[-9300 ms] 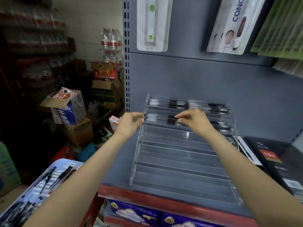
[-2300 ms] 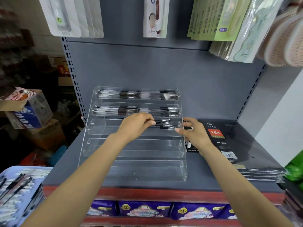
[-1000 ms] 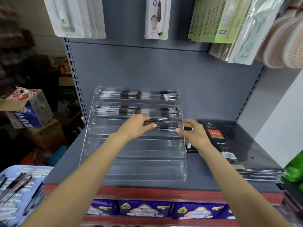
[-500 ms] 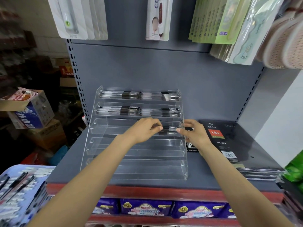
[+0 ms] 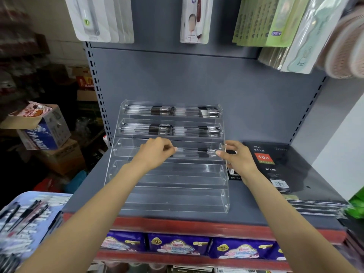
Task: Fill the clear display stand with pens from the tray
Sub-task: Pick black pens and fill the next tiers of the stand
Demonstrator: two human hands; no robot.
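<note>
On the grey shelf, the clear display stand holds pens in its third tier. The left hand pinches their left ends with curled fingers; the right hand, fingers loosely spread, touches their right ends. The tray sits near left.

A shop: hanging packaged goods, stacked diaries, cartons beside metal shelving.

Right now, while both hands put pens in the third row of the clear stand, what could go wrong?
1. The left hand pinches thin black-and-clear pens by one end; they could roll out of line.
2. The right hand presses the clear tiered acrylic stand at its right wall; a push may slide it.
3. The black diary stack lies close beside, so the hand may bump it.
</note>
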